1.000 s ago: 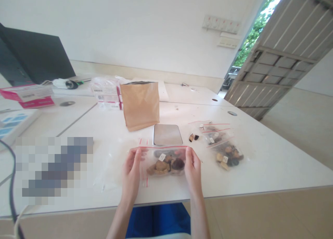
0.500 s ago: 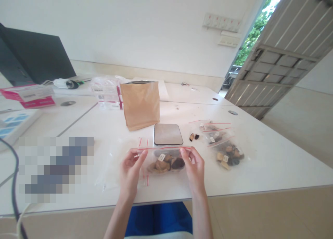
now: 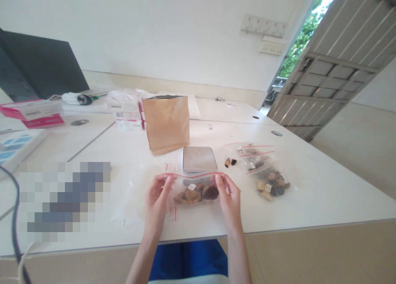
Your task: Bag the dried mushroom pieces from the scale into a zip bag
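A clear zip bag (image 3: 195,190) with a red seal strip holds brown and dark lumps and a small white tag. My left hand (image 3: 157,201) pinches its top left corner and my right hand (image 3: 229,200) pinches its top right corner, so the bag hangs between them just above the white table (image 3: 321,193). Right behind the bag lies a small flat scale (image 3: 198,158) with a metal plate.
A brown paper bag (image 3: 167,123) stands behind the scale. Filled zip bags (image 3: 266,172) and two loose pieces (image 3: 230,162) lie at the right. Empty clear bags (image 3: 133,197) lie at the left. Boxes (image 3: 34,113), a dark monitor (image 3: 40,69) and a cable (image 3: 14,226) sit at far left.
Both hands shifted from the bag's sides up to its top corners, and the bag was raised a little off the table.
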`<move>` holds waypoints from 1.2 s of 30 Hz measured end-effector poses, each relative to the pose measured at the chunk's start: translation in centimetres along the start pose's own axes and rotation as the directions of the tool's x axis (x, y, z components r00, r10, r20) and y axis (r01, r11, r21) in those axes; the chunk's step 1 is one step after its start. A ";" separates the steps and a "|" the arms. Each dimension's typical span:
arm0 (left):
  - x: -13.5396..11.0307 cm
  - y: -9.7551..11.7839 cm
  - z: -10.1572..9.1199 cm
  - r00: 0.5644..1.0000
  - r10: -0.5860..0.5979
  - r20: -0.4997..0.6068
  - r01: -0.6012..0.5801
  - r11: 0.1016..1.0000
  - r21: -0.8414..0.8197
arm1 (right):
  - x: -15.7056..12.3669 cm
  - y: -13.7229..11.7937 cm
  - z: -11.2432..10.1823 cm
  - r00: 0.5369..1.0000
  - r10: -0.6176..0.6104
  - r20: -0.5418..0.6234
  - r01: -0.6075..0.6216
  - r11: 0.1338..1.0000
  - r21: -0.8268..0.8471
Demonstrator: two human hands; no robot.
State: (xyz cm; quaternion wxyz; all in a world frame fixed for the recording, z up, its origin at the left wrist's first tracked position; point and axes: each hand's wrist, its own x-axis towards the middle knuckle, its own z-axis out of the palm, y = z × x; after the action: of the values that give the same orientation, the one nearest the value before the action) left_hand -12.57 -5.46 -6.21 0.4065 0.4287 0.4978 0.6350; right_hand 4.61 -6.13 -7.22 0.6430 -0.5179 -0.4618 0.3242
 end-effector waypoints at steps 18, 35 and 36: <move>-0.8 0.1 0.1 0.990 0.109 -0.094 -0.083 0.965 0.250 | -0.3 -0.5 0.0 0.996 -0.065 -0.064 0.065 0.998 -0.015; -0.1 0.1 0.3 0.995 -0.046 0.085 0.054 0.994 -0.095 | -0.2 -0.4 -0.1 0.998 -0.017 0.055 0.012 0.995 0.095; -0.1 0.1 0.3 0.995 -0.051 0.083 0.059 0.994 -0.093 | -0.3 -0.4 -0.1 0.998 -0.014 0.054 0.009 0.995 0.096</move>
State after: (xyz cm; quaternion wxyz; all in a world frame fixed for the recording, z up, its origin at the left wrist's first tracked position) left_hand -12.27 -5.48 -6.08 0.4635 0.4202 0.4616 0.6289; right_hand 4.57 -6.51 -6.90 0.6561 -0.4748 -0.4662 0.3560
